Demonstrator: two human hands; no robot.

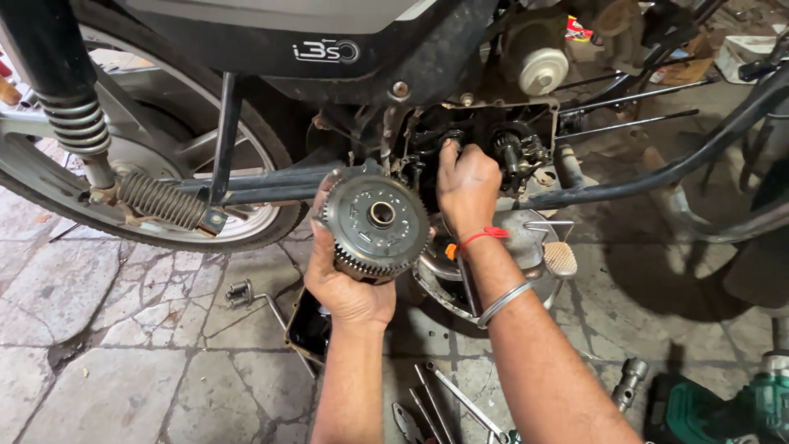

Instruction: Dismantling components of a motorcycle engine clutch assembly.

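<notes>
Steel clutch gear (376, 219) in left hand (345, 284); right hand (467, 185) touches engine (514, 148).

Both forearms are bare, with no sleeves in view. The left hand (349, 284) wears nothing at all. Just below the right hand (467, 187), a red thread (485, 237) circles the wrist; further below the hand sits a plain silver bangle (503, 302).

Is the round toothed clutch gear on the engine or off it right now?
Off. The left hand holds the clutch gear clear of the open engine case, its flat face toward the camera, while the right hand reaches into the case.
</notes>
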